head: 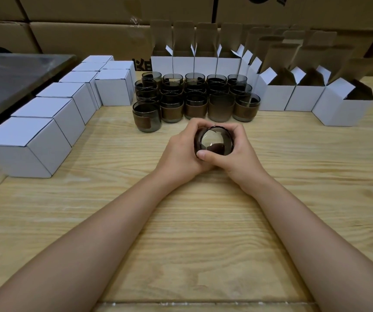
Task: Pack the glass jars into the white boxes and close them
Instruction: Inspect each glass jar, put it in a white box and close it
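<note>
Both hands, left hand point(181, 152) and right hand point(235, 152), wrap their fingers around one glass jar point(214, 143), held tilted just above the wooden table point(181, 233) in front of the cluster of jars point(194, 97). The step in hand looks like picking a jar for boxing (its mouth faces the camera). Next it likely needs carrying to an open white box point(340, 109) on the right, lowering in upright, then folding the flaps shut.

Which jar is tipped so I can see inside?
The jar gripped by the left hand and right hand, in front of the other jars. Its mouth tilts toward the camera; they stand upright.
</note>
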Action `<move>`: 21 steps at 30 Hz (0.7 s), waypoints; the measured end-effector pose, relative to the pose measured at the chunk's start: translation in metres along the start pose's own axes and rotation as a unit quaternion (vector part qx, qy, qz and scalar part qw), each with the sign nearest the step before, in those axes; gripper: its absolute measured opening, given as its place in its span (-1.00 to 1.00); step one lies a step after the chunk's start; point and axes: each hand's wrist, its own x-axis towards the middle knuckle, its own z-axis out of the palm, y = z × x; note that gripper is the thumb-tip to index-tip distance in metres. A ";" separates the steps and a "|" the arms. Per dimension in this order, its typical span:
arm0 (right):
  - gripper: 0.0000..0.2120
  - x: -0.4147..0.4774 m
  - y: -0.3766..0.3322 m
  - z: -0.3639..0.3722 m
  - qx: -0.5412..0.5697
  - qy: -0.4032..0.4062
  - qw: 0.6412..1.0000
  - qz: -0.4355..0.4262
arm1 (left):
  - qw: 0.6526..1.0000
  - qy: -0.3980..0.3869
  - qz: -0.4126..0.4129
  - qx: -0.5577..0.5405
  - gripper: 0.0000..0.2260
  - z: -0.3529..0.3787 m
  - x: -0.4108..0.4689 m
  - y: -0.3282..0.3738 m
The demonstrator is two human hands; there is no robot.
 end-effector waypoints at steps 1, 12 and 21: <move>-0.43 0.000 0.000 0.002 -0.002 0.016 1.000 0.006 | 1.000 -0.002 0.004 0.003 -0.46 0.001 0.000 0.001; -0.80 0.000 -0.005 0.009 0.017 0.125 0.991 0.043 | 0.999 -0.044 0.032 0.002 -0.42 0.004 -0.002 0.006; -0.84 0.002 -0.008 -0.002 0.113 0.043 0.992 0.045 | 0.999 -0.019 0.024 -0.030 -0.37 0.003 0.002 -0.004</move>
